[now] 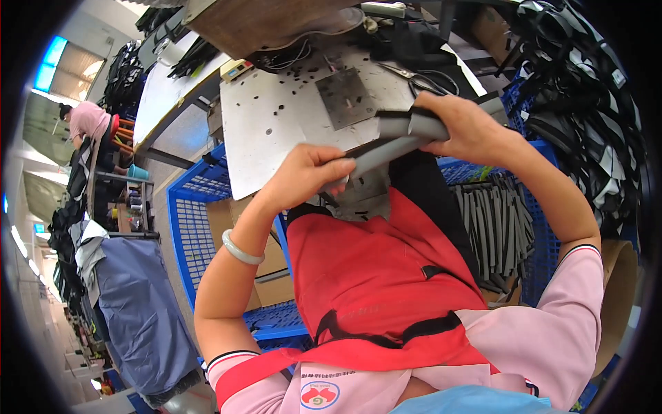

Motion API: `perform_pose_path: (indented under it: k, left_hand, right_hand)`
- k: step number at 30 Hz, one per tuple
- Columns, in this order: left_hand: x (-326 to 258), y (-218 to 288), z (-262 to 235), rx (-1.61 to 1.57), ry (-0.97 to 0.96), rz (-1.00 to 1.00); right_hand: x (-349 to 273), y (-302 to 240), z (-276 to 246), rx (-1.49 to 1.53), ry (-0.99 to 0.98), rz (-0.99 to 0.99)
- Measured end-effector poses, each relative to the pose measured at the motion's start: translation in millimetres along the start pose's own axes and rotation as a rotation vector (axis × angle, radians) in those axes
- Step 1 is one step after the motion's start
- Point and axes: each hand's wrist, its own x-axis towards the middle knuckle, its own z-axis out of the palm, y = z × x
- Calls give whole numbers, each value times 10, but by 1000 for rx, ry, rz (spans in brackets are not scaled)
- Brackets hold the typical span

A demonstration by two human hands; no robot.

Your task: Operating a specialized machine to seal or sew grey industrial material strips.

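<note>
My left hand (308, 174) pinches one end of a long grey strip (386, 154) between thumb and fingers. My right hand (470, 131) is wrapped round the strip farther along, where a second grey layer with a black edge folds over it. Both hands hold it above my lap, at the near edge of a white work table (258, 148). Whether it is one doubled strip or several together, I cannot tell. Past the hands, a dark metal plate (343, 98) lies on the table with small black bits scattered around it.
Black-handled scissors (431, 83) lie at the table's far right, below a brown boxy housing (269, 24). A blue crate (545, 228) at my right holds several grey strips (493, 228); another blue crate (189, 221) with cardboard stands at left. A person (89, 124) works farther left.
</note>
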Motion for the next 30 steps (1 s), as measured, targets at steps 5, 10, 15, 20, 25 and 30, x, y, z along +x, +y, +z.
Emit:
perform_pose_path:
  k: [5,10,15,20,25,30]
  left_hand:
    - [151,429,-158,129,202,102]
    - [344,340,-234,-52,235,193]
    - [531,312,-239,110,415,228]
    - [657,278,-322,130,435,251]
    - [734,231,-370,123,450,246]
    - [809,275,-393,85,453,257]
  right_hand:
    - [161,206,-301,-6,154,-16]
    - [235,347,-293,-49,196,113]
    - [331,471,-279,-82,155,116]
    - [413,561,-218,-95,176,137]
    - [492,578,-258,-48,84,216]
    - [548,649,-252,-70,145,168]
